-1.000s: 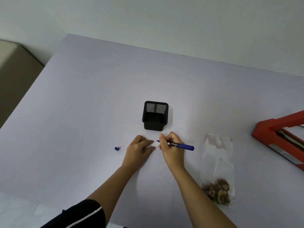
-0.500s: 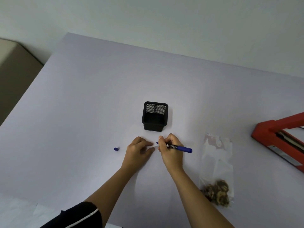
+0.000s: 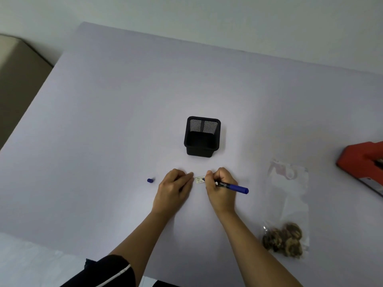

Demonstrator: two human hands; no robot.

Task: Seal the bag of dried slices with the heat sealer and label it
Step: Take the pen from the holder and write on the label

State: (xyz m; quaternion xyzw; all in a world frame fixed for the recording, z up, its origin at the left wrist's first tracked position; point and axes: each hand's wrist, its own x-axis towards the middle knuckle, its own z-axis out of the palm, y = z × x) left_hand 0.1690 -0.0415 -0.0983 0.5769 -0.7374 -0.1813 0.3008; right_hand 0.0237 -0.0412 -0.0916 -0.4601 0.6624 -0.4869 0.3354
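Two hands meet over a small white label (image 3: 200,180) lying flat on the table (image 3: 103,121), just in front of a black mesh pen holder (image 3: 202,137). Printed lines run along the label, too small to read, and the white print on the pen (image 3: 232,187) is equally illegible. The right hand (image 3: 220,189) grips the pen with curled fingers, its tip on the label and its blue tail pointing right and slightly toward the person. The left hand (image 3: 174,189) rests on the table with fingers loosely bent, one fingertip touching the label's left end. A blue pen cap (image 3: 150,180) lies left of that hand.

Right of the hands lies the clear bag (image 3: 288,204), its long axis running away from the person, with the dried slices (image 3: 283,239) bunched at the near end. The red heat sealer (image 3: 362,162) sits at the right edge. The tabletop is pale lilac against a plain light wall (image 3: 207,17).
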